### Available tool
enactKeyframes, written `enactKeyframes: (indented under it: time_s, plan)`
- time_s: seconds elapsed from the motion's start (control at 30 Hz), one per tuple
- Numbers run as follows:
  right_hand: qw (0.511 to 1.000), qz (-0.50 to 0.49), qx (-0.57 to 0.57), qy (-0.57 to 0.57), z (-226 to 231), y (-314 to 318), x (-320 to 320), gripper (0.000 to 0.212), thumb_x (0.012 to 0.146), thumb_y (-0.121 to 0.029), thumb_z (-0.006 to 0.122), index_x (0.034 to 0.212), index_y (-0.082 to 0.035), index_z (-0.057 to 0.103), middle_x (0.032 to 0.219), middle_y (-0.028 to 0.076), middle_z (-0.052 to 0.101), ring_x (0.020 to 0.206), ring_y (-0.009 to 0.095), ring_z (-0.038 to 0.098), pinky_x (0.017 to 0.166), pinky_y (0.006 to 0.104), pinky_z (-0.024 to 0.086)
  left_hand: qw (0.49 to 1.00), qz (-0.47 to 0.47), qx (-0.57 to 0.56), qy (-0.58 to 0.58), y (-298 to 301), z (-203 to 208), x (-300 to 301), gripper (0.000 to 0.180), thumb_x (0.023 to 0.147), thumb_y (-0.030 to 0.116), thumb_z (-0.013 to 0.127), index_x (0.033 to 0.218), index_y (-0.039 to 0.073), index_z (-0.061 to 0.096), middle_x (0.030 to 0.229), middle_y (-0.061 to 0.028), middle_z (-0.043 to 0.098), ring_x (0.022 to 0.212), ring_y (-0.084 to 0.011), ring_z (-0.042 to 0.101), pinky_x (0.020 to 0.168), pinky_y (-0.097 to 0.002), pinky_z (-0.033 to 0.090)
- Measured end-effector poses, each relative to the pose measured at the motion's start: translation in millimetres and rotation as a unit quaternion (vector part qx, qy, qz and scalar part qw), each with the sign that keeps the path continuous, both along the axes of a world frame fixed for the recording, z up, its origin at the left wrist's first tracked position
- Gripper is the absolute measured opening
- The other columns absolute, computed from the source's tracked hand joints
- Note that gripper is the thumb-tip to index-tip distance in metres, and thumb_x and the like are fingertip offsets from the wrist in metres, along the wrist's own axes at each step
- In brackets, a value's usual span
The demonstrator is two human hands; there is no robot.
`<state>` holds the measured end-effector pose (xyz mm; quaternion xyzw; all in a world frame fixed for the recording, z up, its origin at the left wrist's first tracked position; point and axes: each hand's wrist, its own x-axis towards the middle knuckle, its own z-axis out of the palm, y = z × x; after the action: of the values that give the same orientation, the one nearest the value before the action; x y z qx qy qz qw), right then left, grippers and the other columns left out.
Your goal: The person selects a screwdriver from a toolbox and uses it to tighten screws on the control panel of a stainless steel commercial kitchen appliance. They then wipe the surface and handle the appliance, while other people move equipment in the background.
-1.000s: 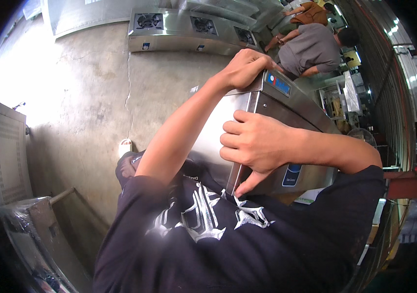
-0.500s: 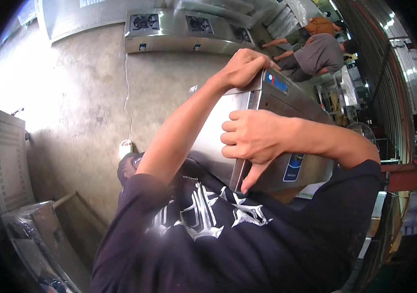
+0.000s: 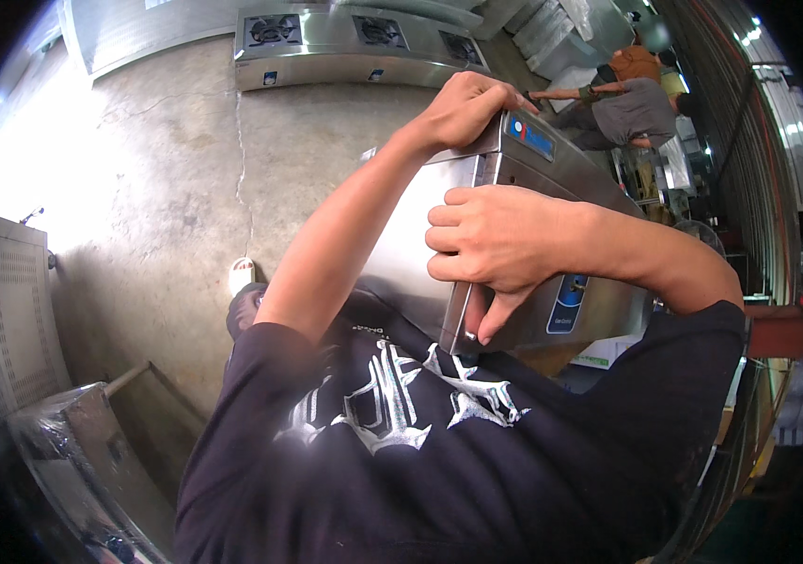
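A stainless-steel appliance [image 3: 599, 197] with blue labels stands tilted in view, close against my dark shirt. My left hand [image 3: 472, 111] is closed over its far top edge, above the upper label; some fingertips are hidden behind the metal. Lower down, my right hand [image 3: 500, 235] has its fingers curled over the near edge of the same appliance. Its thumb points down, beside a small round metal piece [image 3: 470, 336] at the bottom corner. Behind my left forearm lies the bright, smooth side panel [image 3: 411, 235].
A low steel stove [image 3: 326, 64] with several burners stands on the concrete floor [image 3: 166, 188] at the far side. Two co-workers [image 3: 637, 113] bend over at the far right. A plastic-wrapped steel unit [image 3: 82, 461] and a slotted metal cabinet [image 3: 7, 310] stand on the left.
My right thumb has shifted slightly, and the small round metal piece beside it now shows. Both hands keep their hold on the appliance. A co-worker's arm now reaches out toward the left.
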<state>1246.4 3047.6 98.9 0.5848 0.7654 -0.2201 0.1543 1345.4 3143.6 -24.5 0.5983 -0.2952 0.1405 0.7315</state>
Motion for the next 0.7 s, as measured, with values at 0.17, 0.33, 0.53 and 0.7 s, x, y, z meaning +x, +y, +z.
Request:
enactKeyframes:
  time_s: [0.17,0.33,0.53,0.7]
  plan:
    - [1.000,0.021,-0.015,0.011,-5,3,7,0.067,0.064,-0.071,0.076,0.080,-0.007,0.065,0.087,0.006,0.065,0.092,0.024,0.063,0.083,0.0360,0.049,1.000,-0.012,-0.002,0.022,0,1,0,0.046,0.092,0.025,0.046,0.109,-0.004,0.077,0.101,-0.0171,0.075,0.092,-0.0182,0.063,0.089,-0.0324,0.051]
    - [0.999,0.037,0.006,0.017,-8,5,9,0.069,0.062,-0.073,0.073,0.077,-0.006,0.065,0.084,0.006,0.064,0.087,0.025,0.063,0.082,0.0355,0.050,1.000,-0.016,-0.018,0.014,1,2,-3,0.045,0.092,0.024,0.045,0.108,-0.004,0.077,0.096,-0.0145,0.074,0.088,-0.0162,0.062,0.084,-0.0315,0.051]
    - [0.994,0.031,0.091,0.043,-11,-6,9,0.066,0.063,-0.072,0.073,0.073,-0.008,0.058,0.081,0.004,0.058,0.083,0.023,0.058,0.077,0.0349,0.046,0.998,0.024,0.007,0.049,1,-6,-16,0.044,0.098,0.024,0.047,0.124,-0.003,0.069,0.104,-0.0109,0.074,0.090,-0.0160,0.062,0.085,-0.0319,0.051]
    - [0.989,0.008,0.140,0.050,-12,-16,9,0.062,0.064,-0.066,0.075,0.074,-0.008,0.056,0.082,0.004,0.057,0.084,0.022,0.057,0.079,0.0339,0.045,0.942,0.308,-0.065,0.119,13,-23,-95,0.031,0.100,0.023,0.055,0.114,-0.001,0.069,0.096,-0.0133,0.069,0.083,-0.0180,0.064,0.076,-0.0329,0.052]
